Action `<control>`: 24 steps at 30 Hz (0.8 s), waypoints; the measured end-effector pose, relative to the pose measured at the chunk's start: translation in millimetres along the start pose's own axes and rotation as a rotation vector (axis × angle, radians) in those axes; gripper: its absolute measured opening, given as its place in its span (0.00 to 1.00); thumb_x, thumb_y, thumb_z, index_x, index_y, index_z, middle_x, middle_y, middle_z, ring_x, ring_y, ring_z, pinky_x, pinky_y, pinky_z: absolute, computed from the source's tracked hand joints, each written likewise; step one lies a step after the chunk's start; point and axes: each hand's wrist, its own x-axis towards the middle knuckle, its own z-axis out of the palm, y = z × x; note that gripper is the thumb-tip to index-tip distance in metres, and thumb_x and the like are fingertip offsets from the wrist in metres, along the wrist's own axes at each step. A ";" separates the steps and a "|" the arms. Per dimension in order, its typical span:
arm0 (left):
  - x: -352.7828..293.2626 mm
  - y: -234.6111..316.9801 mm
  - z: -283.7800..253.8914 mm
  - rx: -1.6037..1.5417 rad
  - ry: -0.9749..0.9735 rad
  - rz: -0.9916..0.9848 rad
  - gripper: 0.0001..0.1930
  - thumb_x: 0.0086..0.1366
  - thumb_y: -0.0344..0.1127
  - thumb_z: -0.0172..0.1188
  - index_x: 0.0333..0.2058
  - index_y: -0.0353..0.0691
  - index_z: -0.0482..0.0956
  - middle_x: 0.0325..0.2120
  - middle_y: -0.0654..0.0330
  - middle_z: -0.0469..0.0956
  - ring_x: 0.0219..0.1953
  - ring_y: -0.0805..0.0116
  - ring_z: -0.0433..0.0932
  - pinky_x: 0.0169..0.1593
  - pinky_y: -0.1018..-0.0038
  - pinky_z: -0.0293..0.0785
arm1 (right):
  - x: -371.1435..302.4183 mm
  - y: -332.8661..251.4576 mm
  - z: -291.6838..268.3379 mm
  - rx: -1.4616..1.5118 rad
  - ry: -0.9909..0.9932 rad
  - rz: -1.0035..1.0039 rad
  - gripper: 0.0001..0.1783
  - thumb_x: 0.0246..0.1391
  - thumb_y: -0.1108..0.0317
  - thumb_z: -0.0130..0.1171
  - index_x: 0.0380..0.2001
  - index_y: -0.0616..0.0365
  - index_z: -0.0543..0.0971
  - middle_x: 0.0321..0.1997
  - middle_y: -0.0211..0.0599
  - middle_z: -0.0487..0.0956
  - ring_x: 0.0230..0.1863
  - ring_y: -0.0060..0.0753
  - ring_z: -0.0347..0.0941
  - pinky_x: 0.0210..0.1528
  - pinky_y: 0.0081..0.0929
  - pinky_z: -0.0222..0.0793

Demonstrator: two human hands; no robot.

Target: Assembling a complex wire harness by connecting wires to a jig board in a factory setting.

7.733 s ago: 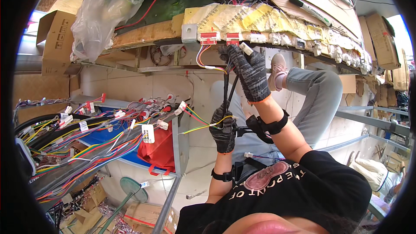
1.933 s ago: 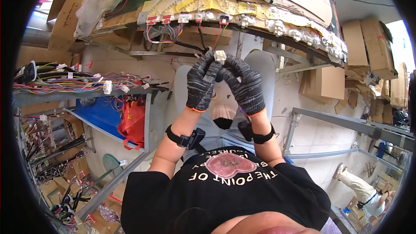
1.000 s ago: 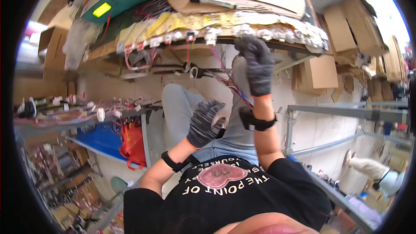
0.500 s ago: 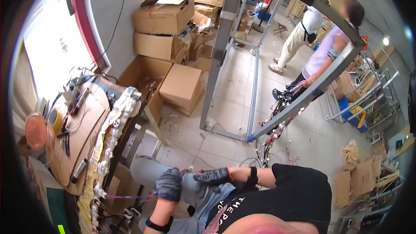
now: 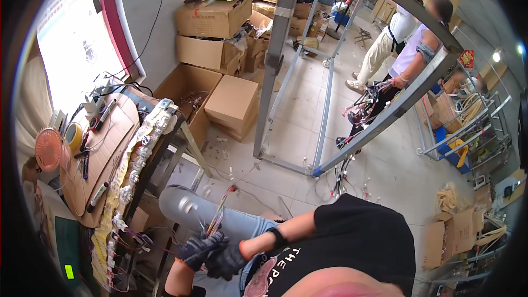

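Note:
A bundle of thin multicoloured wires (image 5: 219,213) rises from my gloved hands, over my jeans-clad lap. My left hand (image 5: 199,249), in a dark grey glove with an orange cuff, is closed around the bundle's lower part. Close against it, my right hand (image 5: 226,259) is curled in a matching glove, and its fingertips are hidden. What the right fingers hold, if anything, does not show. On my knee lies a small whitish, shiny thing (image 5: 188,204), too blurred to name.
On my left stands a workbench with cardboard (image 5: 104,159), an orange fan (image 5: 49,148) and a tape roll (image 5: 72,135). Cardboard boxes (image 5: 234,102) are stacked ahead. Beyond a grey metal frame (image 5: 379,135), a co-worker (image 5: 412,55) holds wire harnesses (image 5: 367,104); another person (image 5: 379,44) stands behind.
Both my hands have moved down and closer together, and the wire bundle now stands up from them. The co-worker's hand with the harnesses has risen.

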 end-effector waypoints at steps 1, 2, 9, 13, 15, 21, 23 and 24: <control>7.1 1.8 3.7 0.022 -0.031 -0.078 0.13 0.64 0.39 0.48 0.42 0.39 0.71 0.26 0.61 0.74 0.29 0.66 0.74 0.35 0.70 0.72 | 14.9 7.4 30.1 0.129 -0.064 0.122 0.14 0.48 0.64 0.52 0.37 0.61 0.74 0.33 0.44 0.74 0.36 0.44 0.72 0.39 0.35 0.68; 15.0 -7.8 -5.5 0.020 -0.030 -0.078 0.13 0.64 0.39 0.48 0.42 0.39 0.71 0.26 0.61 0.74 0.29 0.66 0.74 0.35 0.70 0.72 | 22.6 4.7 29.7 0.263 -0.129 0.242 0.16 0.48 0.62 0.52 0.36 0.63 0.74 0.34 0.46 0.75 0.35 0.46 0.72 0.37 0.37 0.69; 11.5 -49.3 -41.5 1.247 0.529 0.631 0.18 0.56 0.26 0.50 0.46 0.32 0.68 0.36 0.51 0.73 0.38 0.57 0.73 0.38 0.67 0.71 | -78.6 23.0 -42.2 0.316 0.529 0.270 0.15 0.54 0.66 0.51 0.44 0.61 0.73 0.44 0.44 0.75 0.47 0.40 0.71 0.51 0.31 0.64; 8.3 -51.4 -22.4 1.093 0.860 0.700 0.24 0.49 0.23 0.55 0.48 0.37 0.69 0.40 0.52 0.74 0.41 0.53 0.72 0.42 0.65 0.70 | -147.6 54.6 -98.6 -0.475 0.579 0.898 0.07 0.50 0.67 0.51 0.30 0.55 0.76 0.38 0.46 0.76 0.38 0.48 0.71 0.43 0.37 0.67; 11.4 -49.1 -21.2 0.713 0.842 0.568 0.15 0.54 0.26 0.52 0.43 0.36 0.72 0.34 0.54 0.76 0.32 0.62 0.73 0.35 0.69 0.70 | -164.8 70.0 -105.1 -0.668 0.677 0.833 0.10 0.48 0.65 0.56 0.35 0.54 0.77 0.41 0.43 0.76 0.44 0.46 0.69 0.48 0.40 0.63; 22.8 -60.3 3.9 -0.014 1.026 0.497 0.07 0.62 0.32 0.52 0.36 0.36 0.75 0.18 0.59 0.73 0.18 0.74 0.68 0.23 0.73 0.65 | -96.7 51.6 -124.3 -0.574 0.749 0.713 0.14 0.50 0.62 0.56 0.40 0.54 0.78 0.44 0.42 0.76 0.48 0.44 0.69 0.53 0.37 0.61; 23.5 -49.5 7.5 -0.047 1.114 0.494 0.07 0.62 0.34 0.53 0.34 0.36 0.74 0.15 0.61 0.70 0.16 0.76 0.66 0.20 0.74 0.62 | -77.0 52.4 -120.1 -0.532 0.678 0.851 0.14 0.51 0.61 0.55 0.39 0.55 0.78 0.42 0.42 0.77 0.46 0.44 0.70 0.51 0.37 0.62; 21.1 -47.7 7.5 -0.052 1.118 0.482 0.07 0.62 0.34 0.53 0.34 0.36 0.74 0.15 0.61 0.70 0.16 0.76 0.66 0.20 0.74 0.62 | -71.9 56.5 -119.4 -0.501 0.610 0.991 0.14 0.52 0.60 0.54 0.38 0.55 0.78 0.40 0.43 0.77 0.44 0.44 0.71 0.50 0.36 0.63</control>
